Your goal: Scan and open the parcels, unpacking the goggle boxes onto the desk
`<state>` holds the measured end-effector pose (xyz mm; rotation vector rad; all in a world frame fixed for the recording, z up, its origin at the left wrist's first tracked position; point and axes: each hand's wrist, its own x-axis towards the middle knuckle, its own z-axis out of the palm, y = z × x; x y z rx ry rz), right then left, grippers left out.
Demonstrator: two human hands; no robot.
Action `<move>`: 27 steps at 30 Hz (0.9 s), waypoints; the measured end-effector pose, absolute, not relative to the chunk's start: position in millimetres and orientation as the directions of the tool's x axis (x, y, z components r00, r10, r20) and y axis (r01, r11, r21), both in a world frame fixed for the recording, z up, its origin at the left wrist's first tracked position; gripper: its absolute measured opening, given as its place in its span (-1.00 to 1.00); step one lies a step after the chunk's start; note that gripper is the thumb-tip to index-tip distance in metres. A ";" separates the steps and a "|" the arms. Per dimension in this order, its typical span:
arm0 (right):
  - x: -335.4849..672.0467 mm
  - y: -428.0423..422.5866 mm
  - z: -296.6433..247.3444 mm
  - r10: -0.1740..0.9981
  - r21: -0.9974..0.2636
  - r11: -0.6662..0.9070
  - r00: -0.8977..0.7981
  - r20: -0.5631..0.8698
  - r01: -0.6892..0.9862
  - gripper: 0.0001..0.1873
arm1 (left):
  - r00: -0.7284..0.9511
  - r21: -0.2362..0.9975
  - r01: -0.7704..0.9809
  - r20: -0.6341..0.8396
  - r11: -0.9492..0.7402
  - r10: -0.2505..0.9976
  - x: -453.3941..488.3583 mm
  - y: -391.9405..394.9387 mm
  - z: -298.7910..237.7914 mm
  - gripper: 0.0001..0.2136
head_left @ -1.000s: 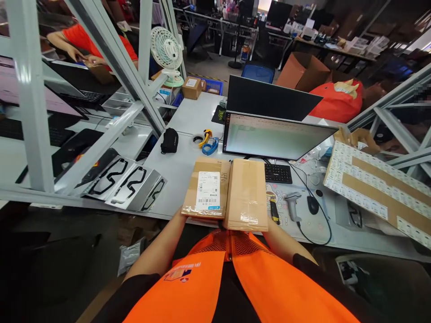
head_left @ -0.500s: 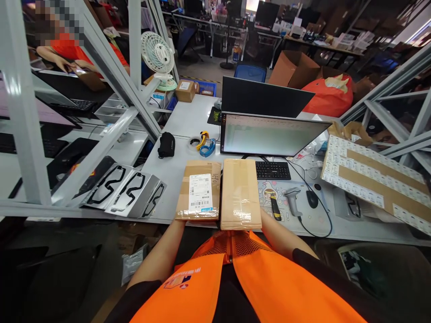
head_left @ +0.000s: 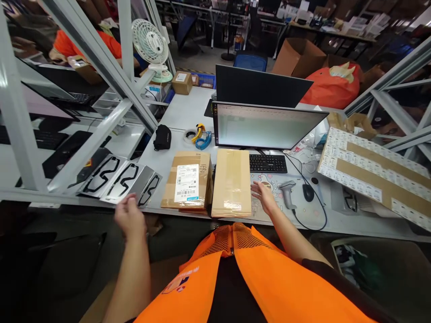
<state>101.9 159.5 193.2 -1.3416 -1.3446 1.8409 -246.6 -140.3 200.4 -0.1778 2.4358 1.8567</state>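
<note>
Two taped cardboard boxes stand side by side at the desk's front edge: one carton with a white shipping label [head_left: 186, 181] and one plain carton [head_left: 232, 181]. Beside the plain carton's right side is my right hand [head_left: 264, 197], its fingers stretched out and nothing in them. My left hand [head_left: 130, 215] hovers at the front edge of the grey-white boxes printed with black frames [head_left: 123, 179], fingers loosely bent with nothing visible in them; whether it touches them I cannot tell.
A monitor [head_left: 269, 125] and a keyboard [head_left: 268, 163] stand behind the cartons. To the right lie a barcode scanner [head_left: 287, 194], a mouse [head_left: 308, 193] and a large flat cardboard piece [head_left: 373, 172]. Tape rolls [head_left: 202, 137] and a black pouch [head_left: 162, 137] lie farther back. Metal frame bars rise at left.
Both hands have come away from the cartons. My left hand has moved left to the printed boxes; my right has shifted right, covering where the yellow cutter lay. The view has shifted slightly.
</note>
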 end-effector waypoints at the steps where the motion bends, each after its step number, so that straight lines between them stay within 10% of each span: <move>1: 107.4 163.5 200.5 0.817 -0.908 -0.399 -0.398 -0.416 0.130 -0.30 | -0.998 0.952 0.021 0.038 0.306 -0.051 -233.7 -147.3 219.5 -0.76; 5: 110.3 164.5 241.5 0.768 -0.954 -0.300 -0.585 -0.260 0.031 -0.20 | -0.841 0.727 0.536 0.414 0.430 0.348 -150.4 -134.0 297.6 -0.62; 9: 95.0 148.6 272.2 0.627 -0.980 -0.197 -0.772 -0.107 -0.025 -0.11 | -0.677 0.678 0.635 0.259 0.370 0.688 -64.7 -78.0 330.0 -0.45; 19: 225.9 212.4 272.8 0.495 -0.827 -0.561 -0.791 -0.360 0.025 -0.07 | -0.350 0.720 0.692 0.280 0.045 0.894 86.6 -2.4 360.9 -0.47; 27: 294.0 212.7 251.2 0.572 -0.874 -0.485 -0.748 -0.335 0.022 -0.12 | -0.573 0.914 0.314 -0.033 0.257 0.819 120.9 50.3 313.0 -0.07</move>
